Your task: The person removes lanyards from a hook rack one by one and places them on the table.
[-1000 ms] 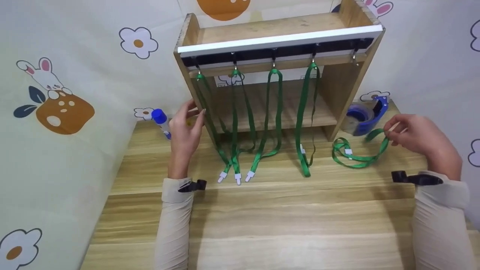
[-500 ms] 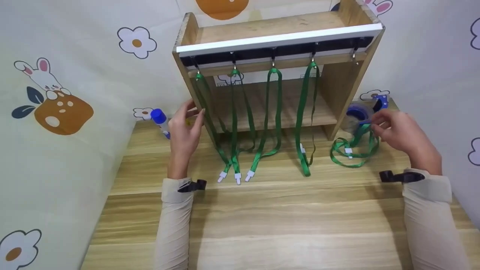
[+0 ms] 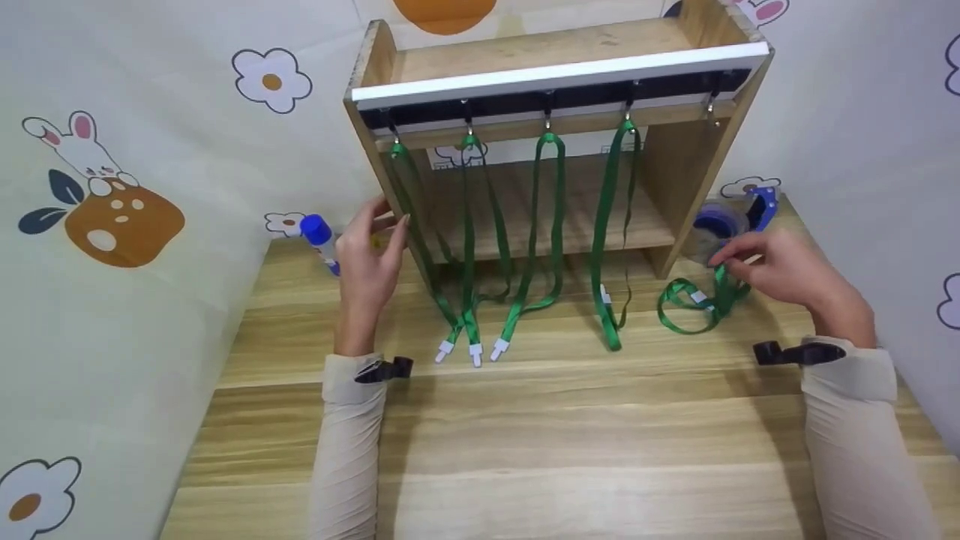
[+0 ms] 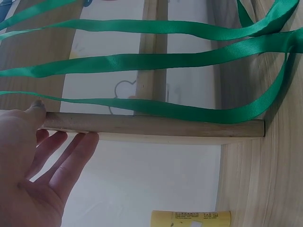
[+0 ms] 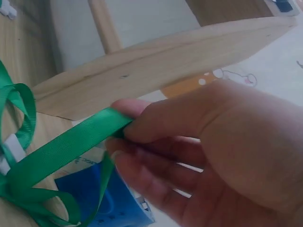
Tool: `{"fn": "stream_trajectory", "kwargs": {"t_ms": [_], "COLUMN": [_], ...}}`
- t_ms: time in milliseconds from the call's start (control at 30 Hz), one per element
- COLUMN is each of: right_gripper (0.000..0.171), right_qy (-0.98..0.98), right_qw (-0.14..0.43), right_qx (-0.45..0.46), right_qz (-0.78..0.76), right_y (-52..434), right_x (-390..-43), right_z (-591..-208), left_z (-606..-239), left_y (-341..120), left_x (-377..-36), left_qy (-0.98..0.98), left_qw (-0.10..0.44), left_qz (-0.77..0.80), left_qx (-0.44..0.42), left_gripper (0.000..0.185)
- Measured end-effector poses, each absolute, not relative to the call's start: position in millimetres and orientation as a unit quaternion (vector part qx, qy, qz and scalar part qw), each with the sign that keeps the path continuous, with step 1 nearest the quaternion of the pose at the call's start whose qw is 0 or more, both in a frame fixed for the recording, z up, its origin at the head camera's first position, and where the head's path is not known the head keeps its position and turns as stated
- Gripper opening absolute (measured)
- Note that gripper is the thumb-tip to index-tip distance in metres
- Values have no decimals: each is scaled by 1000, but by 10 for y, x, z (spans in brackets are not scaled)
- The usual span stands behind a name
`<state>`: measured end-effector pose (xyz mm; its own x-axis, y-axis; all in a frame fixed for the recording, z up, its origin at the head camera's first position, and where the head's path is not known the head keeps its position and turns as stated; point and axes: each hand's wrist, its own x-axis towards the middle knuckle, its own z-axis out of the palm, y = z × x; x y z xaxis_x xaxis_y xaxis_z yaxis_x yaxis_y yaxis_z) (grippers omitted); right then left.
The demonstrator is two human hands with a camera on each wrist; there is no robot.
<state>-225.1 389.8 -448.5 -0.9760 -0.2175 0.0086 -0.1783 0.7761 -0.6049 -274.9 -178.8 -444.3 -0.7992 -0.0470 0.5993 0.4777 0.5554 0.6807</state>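
Note:
A wooden rack (image 3: 675, 161) stands on the table, with green lanyards (image 3: 559, 202) hanging from all its hooks but the rightmost. My left hand (image 3: 367, 259) grips the rack's left side board (image 4: 156, 125), thumb on the front edge and fingers on the outer face. At the right of the rack, my right hand (image 3: 791, 270) pinches a loose green lanyard (image 5: 71, 146) between thumb and index finger. The rest of that lanyard lies looped on the table, its white clip (image 3: 699, 298) among the loops. The rightmost hook (image 3: 710, 109) holds nothing.
A blue tape dispenser (image 3: 763, 210) with a roll of tape stands behind my right hand. A blue-capped glue stick (image 3: 319, 236) is left of the rack. In the left wrist view a yellow cylinder (image 4: 189, 219) lies beside the rack. Patterned cloth surrounds the table.
My right hand has moved left toward the rack with the lanyard's strap, drawing its loops closer together. The left hand keeps its grip on the side board.

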Motion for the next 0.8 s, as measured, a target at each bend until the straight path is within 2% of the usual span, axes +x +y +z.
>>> {"fn": "stream_trajectory", "kwargs": {"t_ms": [200, 467, 633, 800], "right_gripper": [22, 29, 25, 20], "right_qy": [931, 929, 927, 924], "right_qw": [55, 85, 74, 36], "right_qx": [-168, -185, -183, -172], "right_qz": [-321, -310, -320, -340], "right_y": [3759, 3646, 3638, 3489], "right_x": [-2318, -2343, -2308, -2196], "right_z": [-4628, -4730, -4655, -4430], "left_z": [-4450, -4450, -4439, -4446], "left_y": [-1790, -1777, -1766, -1772], "left_x": [-2757, -2774, -2766, -2758], "left_qy": [-831, -827, -827, -827], "left_qw": [291, 298, 297, 294], "left_qz": [-455, -455, -455, -458], "left_qx": [-130, -143, -143, -138], "left_gripper": [39, 39, 40, 37]}}
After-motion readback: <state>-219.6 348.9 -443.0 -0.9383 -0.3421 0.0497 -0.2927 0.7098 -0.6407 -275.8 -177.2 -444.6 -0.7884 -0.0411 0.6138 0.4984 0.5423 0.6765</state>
